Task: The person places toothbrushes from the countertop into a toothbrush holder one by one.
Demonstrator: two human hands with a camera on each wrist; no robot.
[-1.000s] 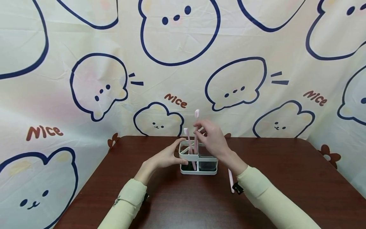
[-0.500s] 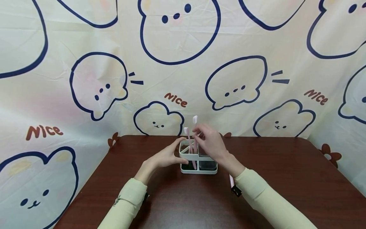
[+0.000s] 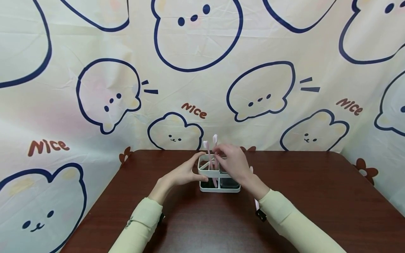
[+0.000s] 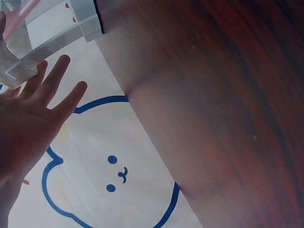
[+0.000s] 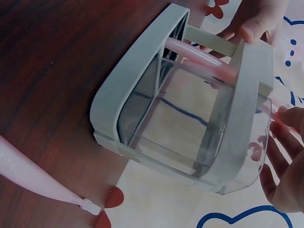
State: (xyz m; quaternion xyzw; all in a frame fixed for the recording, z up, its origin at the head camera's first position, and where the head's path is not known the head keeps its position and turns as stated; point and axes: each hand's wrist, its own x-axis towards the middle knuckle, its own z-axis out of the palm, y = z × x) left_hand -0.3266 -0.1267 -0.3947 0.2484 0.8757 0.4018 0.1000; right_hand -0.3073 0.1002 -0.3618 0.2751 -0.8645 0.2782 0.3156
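Observation:
A pale grey-white two-tier toothbrush holder (image 3: 209, 173) stands on the table. My left hand (image 3: 180, 174) grips its left side by the upper tier, thumb in front; in the left wrist view the other fingers (image 4: 52, 85) extend behind the frame. My right hand (image 3: 234, 161) pinches a pink toothbrush (image 3: 215, 139), upright with its lower part inside the holder. Beside it, another pink toothbrush (image 3: 205, 144) leans in the holder, its handle showing below the upper tier. A clear cup (image 5: 180, 118) sits in the holder's right compartment in the right wrist view.
Another pink toothbrush (image 5: 38, 178) lies on the dark wood table (image 3: 190, 225), right of the holder, partly hidden by the right forearm in the head view. A printed cloth (image 3: 177, 88) hangs behind the table.
My right hand has moved down and slightly left, lowering the pinched toothbrush into the holder. The left hand has stayed on the holder.

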